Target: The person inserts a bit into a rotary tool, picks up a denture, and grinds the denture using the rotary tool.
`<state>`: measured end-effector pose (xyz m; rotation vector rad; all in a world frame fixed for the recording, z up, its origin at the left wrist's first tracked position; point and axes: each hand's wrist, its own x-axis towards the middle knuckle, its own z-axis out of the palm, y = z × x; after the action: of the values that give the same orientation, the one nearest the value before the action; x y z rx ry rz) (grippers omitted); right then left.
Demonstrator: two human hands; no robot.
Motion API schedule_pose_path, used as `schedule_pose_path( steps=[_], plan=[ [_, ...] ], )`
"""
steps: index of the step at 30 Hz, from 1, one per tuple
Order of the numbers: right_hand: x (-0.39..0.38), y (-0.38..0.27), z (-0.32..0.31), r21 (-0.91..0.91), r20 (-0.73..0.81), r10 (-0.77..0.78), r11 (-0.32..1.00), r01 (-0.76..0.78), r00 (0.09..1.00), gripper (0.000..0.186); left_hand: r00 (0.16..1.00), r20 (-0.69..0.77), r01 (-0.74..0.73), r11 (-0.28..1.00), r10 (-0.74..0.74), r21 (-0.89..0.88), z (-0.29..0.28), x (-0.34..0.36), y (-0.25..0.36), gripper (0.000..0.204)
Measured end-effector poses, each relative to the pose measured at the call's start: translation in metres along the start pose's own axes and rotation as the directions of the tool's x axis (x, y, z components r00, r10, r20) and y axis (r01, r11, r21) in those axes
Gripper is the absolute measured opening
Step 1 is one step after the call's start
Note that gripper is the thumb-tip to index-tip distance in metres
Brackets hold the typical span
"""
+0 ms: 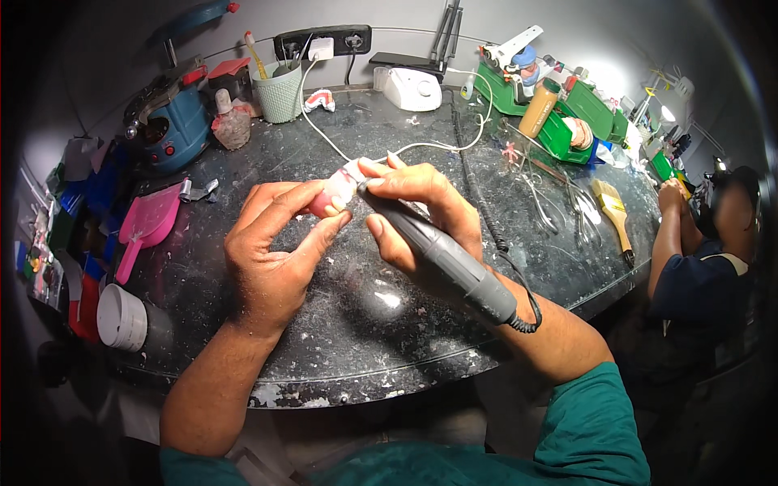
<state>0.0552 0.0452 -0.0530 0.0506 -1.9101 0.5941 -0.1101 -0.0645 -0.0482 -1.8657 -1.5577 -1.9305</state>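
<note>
My left hand (274, 243) is closed on a small pink and white dental piece (335, 194), pinched between thumb and fingers above the dark speckled bench. My right hand (425, 215) grips a grey-black rotary handpiece (446, 267) with a coiled cord, its front end touching or very near the dental piece; fingertips of both hands partly hide the contact point. A white cable (444, 148) loops on the bench behind my hands, and a small white control box (409, 91) stands at the back.
A pink dustpan (150, 219), white tub (120, 312) and blue machine (174, 130) stand left. A cup of tools (279, 97) and denture model (318, 100) are at back. Green boxes (559, 138), pliers (543, 211) and a brush (612, 211) lie right. A co-worker (697, 283) sits far right.
</note>
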Motion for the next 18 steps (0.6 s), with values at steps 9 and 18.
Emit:
schedule_pose_path(
  steps=[9, 18],
  plan=[
    [-0.0005, -0.0009, 0.0001, 0.021, 0.007, -0.010, 1.000, 0.010, 1.000, 0.035, 0.999, 0.000, -0.050, 0.997, 0.050, 0.062, -0.0013, 0.0000, 0.0013, 0.037],
    [0.0004, -0.0016, 0.0005, 0.030, -0.009, -0.014, 0.999, 0.014, 1.000, 0.035, 0.999, -0.004, -0.043, 0.998, 0.043, 0.043, -0.0006, -0.0004, 0.0012, 0.037]
  ],
)
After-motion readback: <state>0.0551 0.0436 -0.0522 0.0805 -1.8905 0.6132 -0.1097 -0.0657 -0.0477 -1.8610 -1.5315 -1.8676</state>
